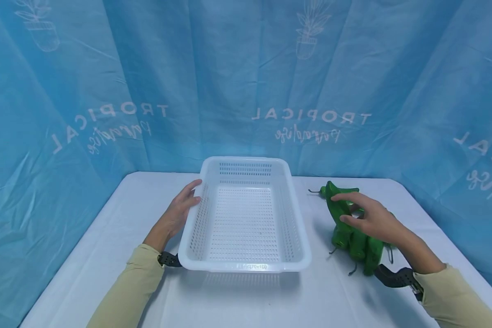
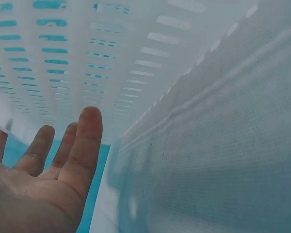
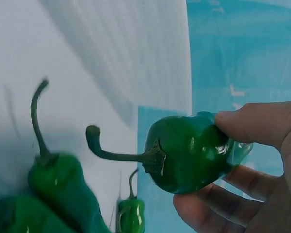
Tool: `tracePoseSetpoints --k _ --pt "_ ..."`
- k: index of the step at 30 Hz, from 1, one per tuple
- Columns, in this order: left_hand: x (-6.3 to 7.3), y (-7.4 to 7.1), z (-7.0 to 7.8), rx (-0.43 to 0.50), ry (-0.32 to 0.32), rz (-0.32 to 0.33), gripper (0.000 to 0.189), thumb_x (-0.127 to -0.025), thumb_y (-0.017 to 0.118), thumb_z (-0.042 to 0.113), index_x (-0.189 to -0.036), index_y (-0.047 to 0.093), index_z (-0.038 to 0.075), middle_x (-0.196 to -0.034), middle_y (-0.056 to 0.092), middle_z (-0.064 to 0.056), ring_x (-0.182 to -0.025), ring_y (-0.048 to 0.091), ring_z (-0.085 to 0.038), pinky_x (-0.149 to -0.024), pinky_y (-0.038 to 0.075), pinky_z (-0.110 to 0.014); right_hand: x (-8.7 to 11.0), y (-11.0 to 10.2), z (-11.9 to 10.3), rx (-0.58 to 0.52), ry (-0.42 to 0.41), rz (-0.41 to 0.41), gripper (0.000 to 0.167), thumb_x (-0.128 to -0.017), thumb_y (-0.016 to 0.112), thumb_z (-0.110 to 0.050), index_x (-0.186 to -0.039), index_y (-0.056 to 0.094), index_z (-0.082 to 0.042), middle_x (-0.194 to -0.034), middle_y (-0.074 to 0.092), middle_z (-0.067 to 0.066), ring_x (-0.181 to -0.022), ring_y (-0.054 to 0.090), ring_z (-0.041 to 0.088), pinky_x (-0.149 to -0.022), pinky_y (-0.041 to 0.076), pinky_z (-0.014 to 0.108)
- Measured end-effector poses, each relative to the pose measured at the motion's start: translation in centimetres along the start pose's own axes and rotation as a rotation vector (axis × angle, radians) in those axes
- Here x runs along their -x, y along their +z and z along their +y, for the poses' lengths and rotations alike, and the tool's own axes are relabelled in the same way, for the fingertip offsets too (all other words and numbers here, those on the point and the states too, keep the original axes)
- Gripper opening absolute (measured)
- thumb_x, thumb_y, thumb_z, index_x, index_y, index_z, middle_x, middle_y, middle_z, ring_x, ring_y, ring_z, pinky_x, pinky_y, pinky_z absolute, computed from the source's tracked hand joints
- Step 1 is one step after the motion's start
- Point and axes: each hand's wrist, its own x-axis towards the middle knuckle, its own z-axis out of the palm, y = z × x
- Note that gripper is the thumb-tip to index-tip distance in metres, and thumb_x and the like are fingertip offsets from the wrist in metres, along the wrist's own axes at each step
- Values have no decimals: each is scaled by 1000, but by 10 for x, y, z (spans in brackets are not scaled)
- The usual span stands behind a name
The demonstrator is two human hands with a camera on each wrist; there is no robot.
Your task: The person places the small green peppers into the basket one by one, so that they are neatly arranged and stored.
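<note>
A white perforated plastic basket stands on the table in front of me. At its left side is my left hand, its fingertips at the rim; in the left wrist view the fingers extend along the slotted outer wall. My right hand pinches a long green pepper between thumb and fingers, above a group of other green peppers. The right wrist view shows the held pepper with its curved stem pointing left.
More green peppers lie on the white-covered table, right of the basket. A blue printed curtain hangs behind the table and along both sides. A dark strap is on each wrist.
</note>
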Motion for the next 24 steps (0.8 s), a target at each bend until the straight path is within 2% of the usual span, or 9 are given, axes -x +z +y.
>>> tracePoseSetpoints --k 5,11,19,24 --pt "-1 0 0 3 -5 4 69 -99 52 27 -158 17 31 -162 29 -6 -143 40 -38 -117 36 -56 1 1 -8 1 -56 23 49 -89 73 -8 -134 57 -14 -132 60 14 -97 67 26 -72 58 28" --pt "-1 2 0 8 -18 5 70 -99 52 27 -159 16 30 -163 29 -6 -144 40 -38 -117 36 -56 4 -5 -15 28 -56 37 49 -88 73 -7 -134 57 -14 -131 60 12 -95 65 22 -73 58 27" --pt "-1 2 -2 2 -1 2 69 -99 51 28 -159 15 29 -163 28 -7 -144 40 -38 -116 38 -55 -1 -15 -19 54 -75 30 49 -88 73 -7 -134 58 -12 -131 61 13 -99 65 24 -76 60 36" --pt "-1 -1 -1 14 29 -18 68 -101 49 28 -159 14 27 -162 27 -9 -143 39 -39 -112 43 -50 -11 -21 -25 65 -68 -13 49 -90 71 -7 -136 57 -14 -138 57 14 -111 63 31 -82 60 46"
